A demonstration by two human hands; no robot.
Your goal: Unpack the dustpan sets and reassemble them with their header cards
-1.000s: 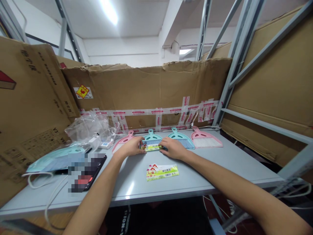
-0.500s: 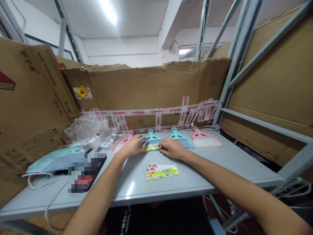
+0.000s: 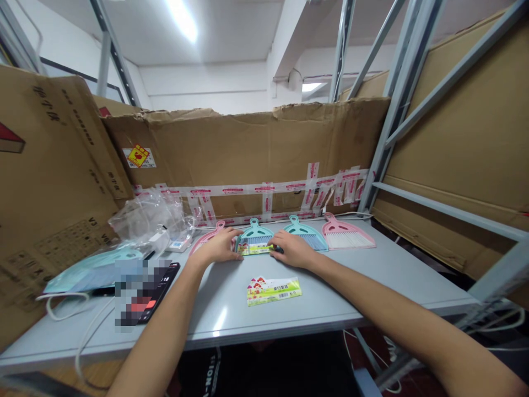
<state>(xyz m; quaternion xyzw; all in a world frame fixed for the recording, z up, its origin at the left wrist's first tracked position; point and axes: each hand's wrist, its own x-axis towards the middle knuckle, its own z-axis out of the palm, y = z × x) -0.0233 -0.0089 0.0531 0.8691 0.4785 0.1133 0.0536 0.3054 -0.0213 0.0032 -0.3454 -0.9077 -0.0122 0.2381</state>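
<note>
A teal dustpan with a brush in it lies between my two hands. Across its front edge lies a yellow-green printed label. My left hand rests at the dustpan's left edge, thumb and fingers apart, clear of the label's middle. My right hand has its fingers closed at the label's right end; a small dark thing under them is too hidden to name. Nearer to me on the table are more printed labels, overlapping.
A pink dustpan lies partly behind my left hand. Another teal dustpan and a pink one lie to the right. Clear plastic bags, a phone and a cable are on the left. Cardboard stands behind.
My left hand has let go of the label's left end and shifted slightly left, so more of the label shows flat on the dustpan. The phone's screen is now lit.
</note>
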